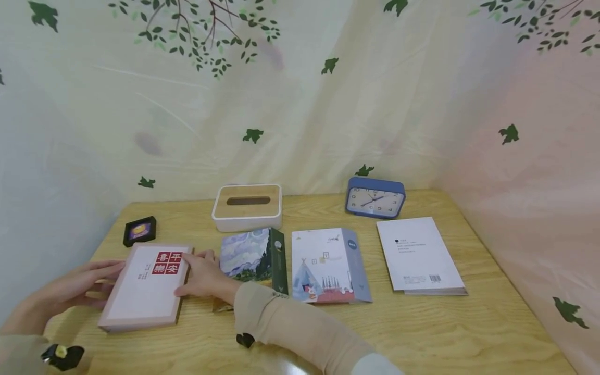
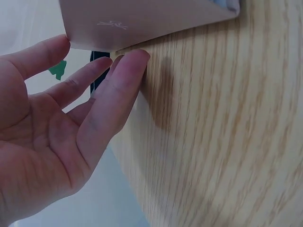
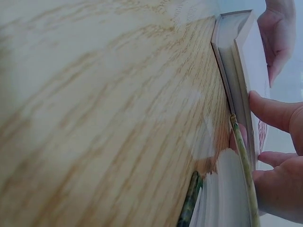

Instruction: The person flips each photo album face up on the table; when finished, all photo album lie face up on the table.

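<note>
A thick pale pink book [image 1: 140, 299] with a red block of four characters on its cover lies at the left of the table. Along its left side is my left hand [image 1: 79, 289], fingers loosely extended, fingertips right at the spine in the left wrist view. My right hand [image 1: 206, 276] touches the opposite edge, its thumb [image 3: 270, 111] against the cover and other fingers spread further up. Just under my right wrist lies a book with a painted landscape cover [image 1: 248, 258], partly hidden by the hand and sleeve; its page edges show in the right wrist view.
A white book with a tent picture [image 1: 319, 265] and a plain white book [image 1: 422, 255] lie to the right. Behind them stand a wood-topped tissue box [image 1: 248, 208] and a blue clock [image 1: 375, 198]. A small black frame [image 1: 139, 230] sits behind the pink book.
</note>
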The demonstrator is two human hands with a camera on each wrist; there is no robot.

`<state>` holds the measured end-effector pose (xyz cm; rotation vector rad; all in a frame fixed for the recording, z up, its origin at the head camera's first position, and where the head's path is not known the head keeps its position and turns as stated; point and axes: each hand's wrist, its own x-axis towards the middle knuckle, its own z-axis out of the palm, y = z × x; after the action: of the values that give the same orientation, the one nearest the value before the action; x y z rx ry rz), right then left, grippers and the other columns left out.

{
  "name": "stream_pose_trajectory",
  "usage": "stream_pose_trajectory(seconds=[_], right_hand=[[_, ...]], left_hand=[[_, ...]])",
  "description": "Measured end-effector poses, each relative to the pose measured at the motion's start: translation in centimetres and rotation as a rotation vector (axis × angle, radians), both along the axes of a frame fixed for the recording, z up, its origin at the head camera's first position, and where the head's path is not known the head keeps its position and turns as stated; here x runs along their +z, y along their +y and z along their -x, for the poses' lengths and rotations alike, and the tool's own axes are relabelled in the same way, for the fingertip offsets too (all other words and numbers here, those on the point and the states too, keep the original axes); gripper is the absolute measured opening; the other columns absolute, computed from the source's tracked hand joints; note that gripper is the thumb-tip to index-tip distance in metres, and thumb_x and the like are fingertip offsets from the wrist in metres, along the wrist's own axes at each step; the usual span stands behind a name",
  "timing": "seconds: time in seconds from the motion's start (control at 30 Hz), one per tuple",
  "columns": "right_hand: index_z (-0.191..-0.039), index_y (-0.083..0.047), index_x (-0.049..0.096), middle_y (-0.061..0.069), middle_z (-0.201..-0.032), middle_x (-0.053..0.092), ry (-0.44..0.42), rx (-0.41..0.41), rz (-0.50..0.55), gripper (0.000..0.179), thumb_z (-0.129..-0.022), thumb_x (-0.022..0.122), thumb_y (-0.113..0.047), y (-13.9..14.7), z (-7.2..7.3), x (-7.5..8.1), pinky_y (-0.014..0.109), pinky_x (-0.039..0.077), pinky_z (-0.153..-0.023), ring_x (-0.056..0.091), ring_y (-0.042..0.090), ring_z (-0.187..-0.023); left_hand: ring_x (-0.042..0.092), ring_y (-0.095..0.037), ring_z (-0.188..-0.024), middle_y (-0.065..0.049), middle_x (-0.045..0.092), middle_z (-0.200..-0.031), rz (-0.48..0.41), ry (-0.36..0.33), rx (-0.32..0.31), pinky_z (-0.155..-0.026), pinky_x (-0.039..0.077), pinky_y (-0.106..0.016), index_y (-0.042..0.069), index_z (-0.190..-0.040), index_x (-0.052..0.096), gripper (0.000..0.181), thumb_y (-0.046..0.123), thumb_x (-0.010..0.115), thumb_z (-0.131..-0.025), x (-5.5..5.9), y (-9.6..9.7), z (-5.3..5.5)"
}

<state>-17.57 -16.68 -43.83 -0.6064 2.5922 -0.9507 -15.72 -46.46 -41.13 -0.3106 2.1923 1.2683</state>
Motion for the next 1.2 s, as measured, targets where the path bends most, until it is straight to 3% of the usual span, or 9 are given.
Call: stream_pose_trajectory(seconds=[0.43, 0.73, 0.87, 1.07, 1.13, 1.2], right_hand=[[-0.151, -0.028, 0.05, -0.002, -0.133, 0.047, -0.05, 0.001, -0.011, 0.08, -0.081, 0.088, -0.03, 0.3, 0.1, 0.5, 0.023, 0.04, -0.101, 0.038, 0.011, -0.126], [-0.149, -0.029, 0.052, -0.003, -0.132, 0.048, -0.043, 0.003, -0.032, 0.078, -0.08, 0.089, -0.028, 0.3, 0.3, 0.4, 0.021, 0.039, -0.1, 0.038, 0.009, -0.125], [-0.149, -0.029, 0.053, -0.002, -0.134, 0.048, -0.065, -0.012, -0.008, 0.078, -0.08, 0.089, -0.027, 0.2, 0.2, 0.6, 0.022, 0.04, -0.1, 0.038, 0.009, -0.127], [-0.149, -0.03, 0.052, 0.0, -0.14, 0.047, -0.125, -0.047, 0.059, 0.079, -0.08, 0.089, -0.024, 0.1, 0.3, 0.9, 0.025, 0.042, -0.103, 0.04, 0.013, -0.132], [-0.149, -0.029, 0.052, 0.0, -0.144, 0.049, -0.171, -0.057, 0.138, 0.078, -0.081, 0.088, -0.02, 0.3, 0.3, 0.6, 0.028, 0.042, -0.106, 0.042, 0.014, -0.134], [-0.149, -0.027, 0.052, 0.001, -0.142, 0.052, -0.241, -0.061, 0.261, 0.077, -0.082, 0.086, -0.014, 0.8, 0.2, 0.3, 0.028, 0.047, -0.1, 0.052, 0.013, -0.125]], left_hand=[[0.061, -0.024, -0.102, -0.008, 0.063, -0.113, 0.1, -0.015, -0.013, -0.08, 0.056, -0.041, -0.019, -0.15, 0.011, 0.087, 0.052, 0.04, -0.107, 0.2, -0.3, -0.3], [0.062, -0.023, -0.1, -0.007, 0.063, -0.113, 0.1, -0.021, -0.015, -0.081, 0.056, -0.041, -0.018, -0.15, 0.012, 0.086, 0.051, 0.041, -0.107, 0.4, -0.2, -0.3], [0.062, -0.026, -0.105, -0.013, 0.062, -0.119, 0.097, -0.019, -0.03, -0.084, 0.057, -0.044, -0.019, -0.15, 0.009, 0.087, 0.05, 0.041, -0.108, 0.4, -0.7, -0.5], [0.061, -0.026, -0.106, -0.018, 0.06, -0.125, 0.104, 0.01, -0.054, -0.087, 0.057, -0.046, -0.017, -0.151, 0.008, 0.086, 0.047, 0.044, -0.107, 0.7, -1.1, -0.4], [0.06, -0.026, -0.106, -0.023, 0.057, -0.128, 0.113, 0.018, -0.054, -0.087, 0.057, -0.046, -0.016, -0.152, 0.008, 0.087, 0.046, 0.048, -0.106, 0.9, -1.0, -0.5], [0.059, -0.03, -0.11, -0.034, 0.05, -0.134, 0.126, 0.034, -0.057, -0.089, 0.056, -0.048, -0.017, -0.152, 0.007, 0.089, 0.045, 0.052, -0.105, 1.0, -0.7, -0.6]])
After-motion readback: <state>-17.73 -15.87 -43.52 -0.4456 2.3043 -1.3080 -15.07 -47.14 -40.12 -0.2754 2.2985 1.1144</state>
